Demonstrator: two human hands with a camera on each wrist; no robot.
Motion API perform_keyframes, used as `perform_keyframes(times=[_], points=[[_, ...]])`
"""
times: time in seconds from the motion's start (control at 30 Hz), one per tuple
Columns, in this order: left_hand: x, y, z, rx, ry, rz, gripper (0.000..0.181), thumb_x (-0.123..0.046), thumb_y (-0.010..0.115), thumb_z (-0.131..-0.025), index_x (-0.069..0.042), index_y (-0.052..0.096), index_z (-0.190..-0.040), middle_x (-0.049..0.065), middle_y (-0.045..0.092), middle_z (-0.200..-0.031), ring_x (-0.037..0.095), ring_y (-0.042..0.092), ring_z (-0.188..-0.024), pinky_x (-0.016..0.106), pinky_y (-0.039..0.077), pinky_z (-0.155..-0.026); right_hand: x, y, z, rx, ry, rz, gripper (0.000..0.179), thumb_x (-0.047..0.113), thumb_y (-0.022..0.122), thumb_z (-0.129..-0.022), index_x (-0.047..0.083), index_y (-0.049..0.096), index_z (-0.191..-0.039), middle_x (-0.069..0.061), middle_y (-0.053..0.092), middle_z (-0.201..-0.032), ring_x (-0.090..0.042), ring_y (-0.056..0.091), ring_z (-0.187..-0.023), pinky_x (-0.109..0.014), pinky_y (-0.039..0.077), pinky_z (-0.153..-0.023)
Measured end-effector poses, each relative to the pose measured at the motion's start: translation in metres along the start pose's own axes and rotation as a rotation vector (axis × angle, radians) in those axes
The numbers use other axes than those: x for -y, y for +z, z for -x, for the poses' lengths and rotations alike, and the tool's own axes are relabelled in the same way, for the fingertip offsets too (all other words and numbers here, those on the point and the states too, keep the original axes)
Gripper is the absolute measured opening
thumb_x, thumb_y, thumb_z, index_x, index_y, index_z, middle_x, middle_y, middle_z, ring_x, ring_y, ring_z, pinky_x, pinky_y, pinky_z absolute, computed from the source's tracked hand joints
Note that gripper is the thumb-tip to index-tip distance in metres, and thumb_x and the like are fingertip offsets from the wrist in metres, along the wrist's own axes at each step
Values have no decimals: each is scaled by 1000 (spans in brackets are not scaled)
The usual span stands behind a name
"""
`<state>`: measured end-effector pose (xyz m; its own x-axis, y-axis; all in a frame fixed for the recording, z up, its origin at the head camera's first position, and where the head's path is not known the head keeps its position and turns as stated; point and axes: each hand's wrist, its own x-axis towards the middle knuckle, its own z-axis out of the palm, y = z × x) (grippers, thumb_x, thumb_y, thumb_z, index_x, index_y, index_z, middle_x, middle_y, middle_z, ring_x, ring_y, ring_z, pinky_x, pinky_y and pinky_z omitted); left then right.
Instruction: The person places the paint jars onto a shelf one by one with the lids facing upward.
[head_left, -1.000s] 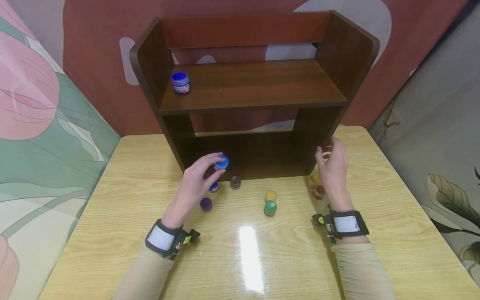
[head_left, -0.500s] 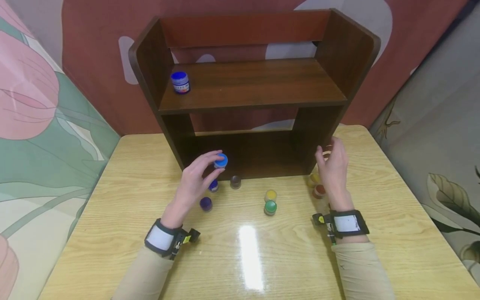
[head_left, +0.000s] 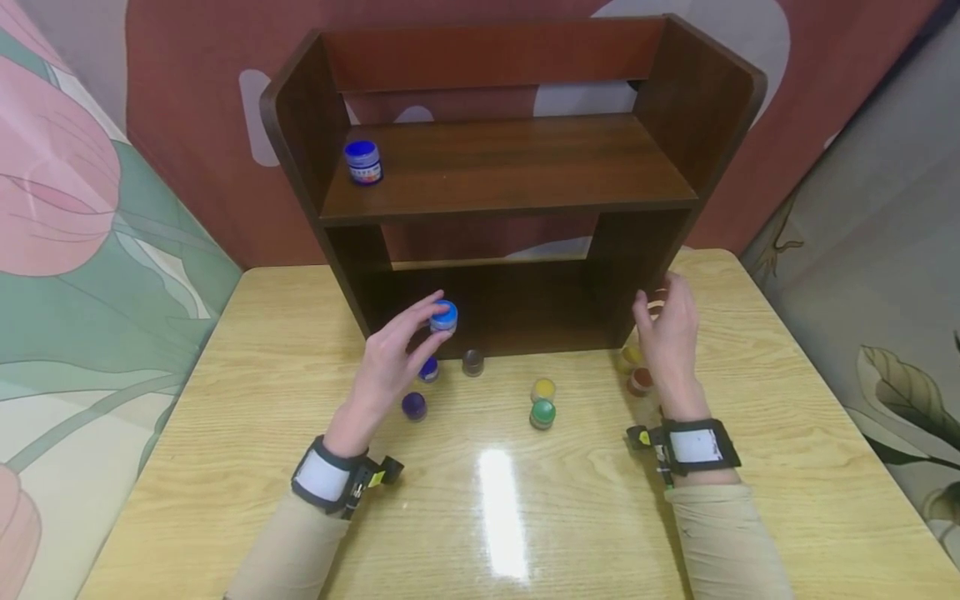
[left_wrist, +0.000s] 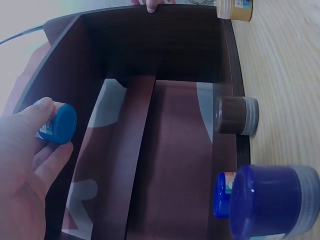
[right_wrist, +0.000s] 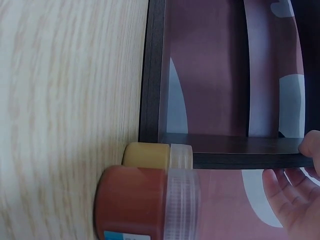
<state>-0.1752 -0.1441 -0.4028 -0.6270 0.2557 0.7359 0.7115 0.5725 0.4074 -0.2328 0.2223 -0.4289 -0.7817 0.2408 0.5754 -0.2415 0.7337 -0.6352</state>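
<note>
My left hand (head_left: 392,354) pinches a small light-blue paint jar (head_left: 444,317) between thumb and fingers, raised in front of the shelf's lower compartment. In the left wrist view the light-blue lid (left_wrist: 65,124) faces away from the palm. My right hand (head_left: 667,342) grips the right side panel of the dark brown shelf (right_wrist: 225,161), thumb at its front edge and fingers along the outer side. Below that hand stand a red-brown jar (right_wrist: 132,200) and an ochre jar (right_wrist: 146,155). Under my left hand are a dark-blue jar (head_left: 429,370) and a purple jar (head_left: 414,407).
A larger blue-lidded jar (head_left: 363,162) stands at the left of the upper shelf board (head_left: 510,167). On the wooden table (head_left: 570,517), a dark brown jar (head_left: 472,362) is by the shelf's front edge. A yellow jar (head_left: 543,390) and a green jar (head_left: 542,414) stand close together.
My left hand has risen slightly with the light-blue jar still pinched. The right hand keeps its place on the shelf panel, and the jars on the table stay where they were.
</note>
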Motion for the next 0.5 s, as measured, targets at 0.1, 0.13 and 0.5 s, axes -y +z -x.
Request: perform_keyframes(times=[0.1, 0.13, 0.5], points=[[-2, -1, -1, 0, -6, -6, 44, -10, 78, -83, -6, 64, -125, 14, 65, -135, 28, 68, -118, 37, 56, -96, 0, 0, 0, -1, 4, -5, 32, 13, 59, -98, -6, 54, -124, -23, 62, -111, -34, 63, -97, -37, 52, -75], [-3, -1, -1, 0, -8, -6, 45, -10, 78, -83, -6, 64, -126, 14, 65, -135, 28, 68, -118, 37, 56, -95, 0, 0, 0, 0, 5, -5, 32, 13, 58, -98, -6, 54, -124, -23, 62, -111, -35, 63, -98, -40, 53, -76], [-5, -2, -1, 4, -14, 7, 46, -9, 77, -84, -7, 63, -128, 12, 65, -137, 26, 66, -121, 37, 54, -99, 0, -1, 0, 3, -7, -17, 33, 13, 60, -98, -6, 54, -124, -26, 61, -112, -38, 62, -97, -50, 56, -77]])
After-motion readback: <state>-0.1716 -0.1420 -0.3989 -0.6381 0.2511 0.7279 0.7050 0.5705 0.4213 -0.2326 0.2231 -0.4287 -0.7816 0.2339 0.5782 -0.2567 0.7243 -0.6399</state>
